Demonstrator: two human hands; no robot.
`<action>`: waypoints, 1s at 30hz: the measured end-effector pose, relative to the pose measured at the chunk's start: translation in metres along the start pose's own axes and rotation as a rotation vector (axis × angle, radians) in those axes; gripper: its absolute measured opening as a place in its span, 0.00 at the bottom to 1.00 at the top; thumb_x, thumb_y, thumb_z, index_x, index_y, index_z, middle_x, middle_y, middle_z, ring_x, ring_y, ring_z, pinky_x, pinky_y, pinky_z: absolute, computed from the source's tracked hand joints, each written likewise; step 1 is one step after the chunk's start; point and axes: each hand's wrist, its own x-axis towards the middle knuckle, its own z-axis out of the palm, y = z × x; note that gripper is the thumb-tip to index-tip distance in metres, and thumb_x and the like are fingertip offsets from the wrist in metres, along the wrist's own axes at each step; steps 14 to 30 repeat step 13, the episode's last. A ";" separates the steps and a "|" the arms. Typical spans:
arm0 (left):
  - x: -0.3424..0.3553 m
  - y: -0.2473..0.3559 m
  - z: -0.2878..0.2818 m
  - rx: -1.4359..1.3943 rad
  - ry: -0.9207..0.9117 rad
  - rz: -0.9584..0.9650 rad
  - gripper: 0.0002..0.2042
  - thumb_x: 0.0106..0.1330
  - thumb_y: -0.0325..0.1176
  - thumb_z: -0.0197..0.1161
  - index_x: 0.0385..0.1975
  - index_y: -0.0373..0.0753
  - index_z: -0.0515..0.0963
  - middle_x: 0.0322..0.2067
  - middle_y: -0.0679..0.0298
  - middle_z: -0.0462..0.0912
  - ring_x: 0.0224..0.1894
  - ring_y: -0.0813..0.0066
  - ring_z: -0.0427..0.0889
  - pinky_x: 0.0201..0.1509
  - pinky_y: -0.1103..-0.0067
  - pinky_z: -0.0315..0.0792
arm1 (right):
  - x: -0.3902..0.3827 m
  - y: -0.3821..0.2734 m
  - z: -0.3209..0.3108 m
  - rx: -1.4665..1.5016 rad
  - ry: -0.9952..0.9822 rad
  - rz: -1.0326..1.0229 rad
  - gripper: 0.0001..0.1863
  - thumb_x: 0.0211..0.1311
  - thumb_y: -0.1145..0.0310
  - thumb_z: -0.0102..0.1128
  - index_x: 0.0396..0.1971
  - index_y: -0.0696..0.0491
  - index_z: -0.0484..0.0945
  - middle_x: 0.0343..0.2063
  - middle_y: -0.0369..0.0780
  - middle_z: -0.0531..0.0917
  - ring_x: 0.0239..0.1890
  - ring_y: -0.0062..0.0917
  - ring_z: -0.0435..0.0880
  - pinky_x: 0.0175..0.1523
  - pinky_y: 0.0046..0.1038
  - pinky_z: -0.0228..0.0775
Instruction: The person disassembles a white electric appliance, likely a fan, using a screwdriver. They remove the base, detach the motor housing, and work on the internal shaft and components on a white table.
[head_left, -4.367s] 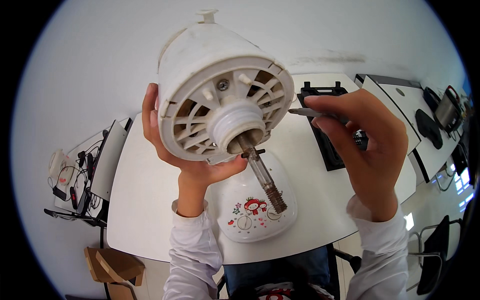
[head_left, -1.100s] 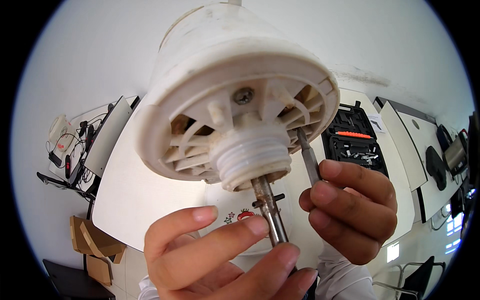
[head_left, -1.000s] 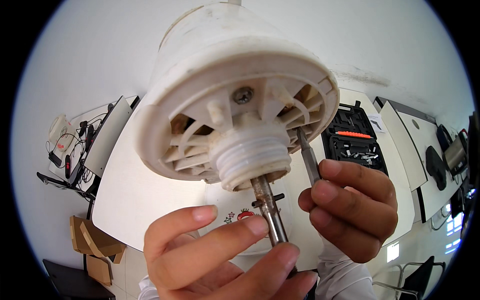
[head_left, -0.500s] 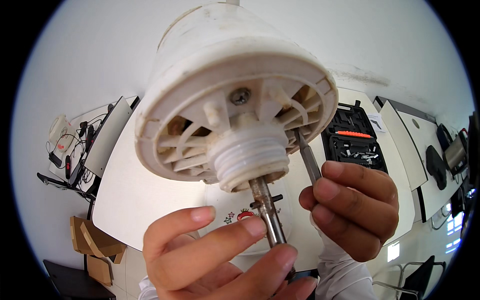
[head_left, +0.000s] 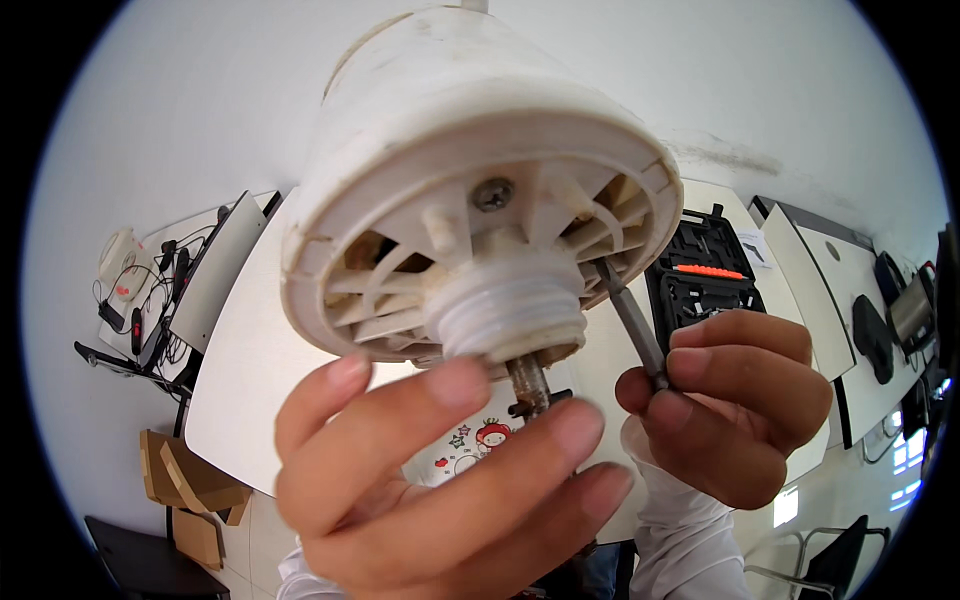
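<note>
A worn white plastic fan motor housing (head_left: pixel 480 130) hangs tilted in front of me, its ribbed underside showing. One cross-head screw (head_left: pixel 493 195) sits in that face. From the threaded collar (head_left: pixel 505 305) a rusty metal shaft (head_left: pixel 527 382) with a dark cross pin points down. My left hand (head_left: pixel 420 480) is curled round the lower shaft, its fingers hiding most of it. Pinched in my right hand (head_left: pixel 750 400) is a dark grey hex screwdriver bit (head_left: pixel 635 320), its tip at a slot between the ribs on the right; how far it reaches in is hidden.
Behind lies a white table (head_left: pixel 250 400) bearing a white piece with cartoon prints (head_left: pixel 490 436). An open black tool case (head_left: pixel 657 290) with an orange tool (head_left: pixel 708 271) is at its right. Cables (head_left: pixel 155 310) fill the left side table; cardboard boxes (head_left: pixel 185 475) stand on the floor.
The housing has shifted slightly right. My left hand has moved up the shaft toward the collar, covering more of it. My right hand has moved a little right, with the bit leaning more.
</note>
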 end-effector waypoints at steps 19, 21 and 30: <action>0.019 0.002 0.041 -0.257 0.524 -0.072 0.05 0.56 0.34 0.60 0.29 0.45 0.73 0.35 0.68 0.76 0.40 0.64 0.75 0.45 0.71 0.76 | 0.001 0.011 0.014 0.070 0.178 -0.137 0.15 0.43 0.78 0.70 0.33 0.61 0.78 0.32 0.47 0.81 0.22 0.32 0.79 0.19 0.26 0.68; 0.019 0.002 0.041 -0.257 0.524 -0.072 0.05 0.56 0.34 0.60 0.29 0.45 0.73 0.35 0.68 0.76 0.40 0.64 0.75 0.45 0.71 0.76 | 0.001 0.011 0.014 0.070 0.178 -0.137 0.15 0.43 0.78 0.70 0.33 0.61 0.78 0.32 0.47 0.81 0.22 0.32 0.79 0.19 0.26 0.68; 0.019 0.002 0.041 -0.257 0.524 -0.072 0.05 0.56 0.34 0.60 0.29 0.45 0.73 0.35 0.68 0.76 0.40 0.64 0.75 0.45 0.71 0.76 | 0.001 0.011 0.014 0.070 0.178 -0.137 0.15 0.43 0.78 0.70 0.33 0.61 0.78 0.32 0.47 0.81 0.22 0.32 0.79 0.19 0.26 0.68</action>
